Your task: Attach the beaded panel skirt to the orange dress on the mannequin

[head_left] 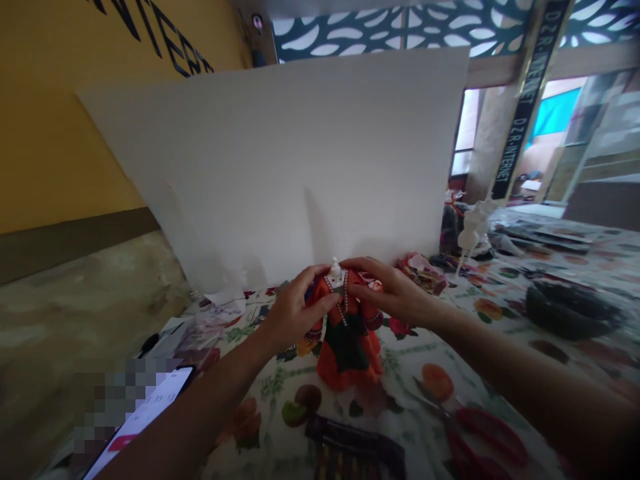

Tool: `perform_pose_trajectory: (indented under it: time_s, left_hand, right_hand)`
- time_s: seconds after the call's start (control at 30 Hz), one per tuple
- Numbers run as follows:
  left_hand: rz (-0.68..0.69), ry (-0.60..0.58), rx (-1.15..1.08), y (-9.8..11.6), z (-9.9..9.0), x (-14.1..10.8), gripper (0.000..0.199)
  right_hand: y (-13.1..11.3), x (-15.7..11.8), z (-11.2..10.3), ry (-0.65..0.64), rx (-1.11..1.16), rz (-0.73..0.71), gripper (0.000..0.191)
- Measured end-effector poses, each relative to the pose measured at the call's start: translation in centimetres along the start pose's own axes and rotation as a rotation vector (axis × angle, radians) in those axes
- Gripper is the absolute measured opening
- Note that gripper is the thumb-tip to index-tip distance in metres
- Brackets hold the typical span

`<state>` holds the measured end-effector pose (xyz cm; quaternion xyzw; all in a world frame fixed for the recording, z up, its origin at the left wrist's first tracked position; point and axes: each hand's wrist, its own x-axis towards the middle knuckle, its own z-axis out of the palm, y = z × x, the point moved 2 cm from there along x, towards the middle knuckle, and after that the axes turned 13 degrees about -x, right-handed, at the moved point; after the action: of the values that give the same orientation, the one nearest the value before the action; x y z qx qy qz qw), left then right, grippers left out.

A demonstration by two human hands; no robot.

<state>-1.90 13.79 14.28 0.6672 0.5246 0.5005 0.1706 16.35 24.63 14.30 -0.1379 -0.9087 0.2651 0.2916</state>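
A small orange and dark doll dress (350,360) stands upright in front of me, with rows of pearl-like beads down its front. The white neck (336,269) of a doll form sticks out at its top. My left hand (295,310) grips the dress at the shoulder on the left, thumb across the chest. On the other shoulder my right hand (393,287) is closed the same way, its fingers over the top. The fingers hide parts of the shoulders and sleeves.
Red-handled scissors (490,437) and a dark beaded strip (355,440) lie close on the flowered tablecloth (280,387). A phone (150,413) is at left, a black bowl-like object (570,310) and white figure (473,230) at right. Behind stands a white board (270,173).
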Motion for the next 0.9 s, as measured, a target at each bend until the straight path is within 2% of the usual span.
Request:
perform_pose_trajectory:
  time_s: [0.27,0.37,0.5,0.57,0.67,0.73,0.9]
  left_hand:
    - [-0.087,-0.001,-0.049,-0.4,0.6,0.2,0.041]
    - [-0.103,0.017,-0.093,-0.4,0.9,0.1,0.041]
    - [-0.058,0.080,-0.134,-1.0,1.1,-0.3,0.046]
    - [-0.063,0.067,-0.212,-1.5,1.2,-0.7,0.052]
    - [-0.140,0.030,-0.319,-2.5,1.3,-1.3,0.057]
    - [-0.174,0.023,-0.324,-2.9,1.4,-1.6,0.056]
    - [-0.156,0.033,-0.242,-3.0,1.6,-1.5,0.053]
  right_hand:
    - [0.0,0.2,0.3,0.112,-0.108,-0.091,0.045]
    - [0.0,0.2,0.5,0.107,-0.127,-0.085,0.047]
    - [-0.1,0.0,0.5,0.107,-0.166,-0.067,0.051]
    - [-0.1,-0.1,0.4,0.106,-0.180,-0.070,0.053]
    - [0.0,0.0,0.3,0.106,-0.197,-0.076,0.055]
    - [0.0,0.0,0.4,0.100,-0.204,-0.082,0.056]
    - [0.1,0.1,0.8,0.103,-0.241,-0.064,0.062]
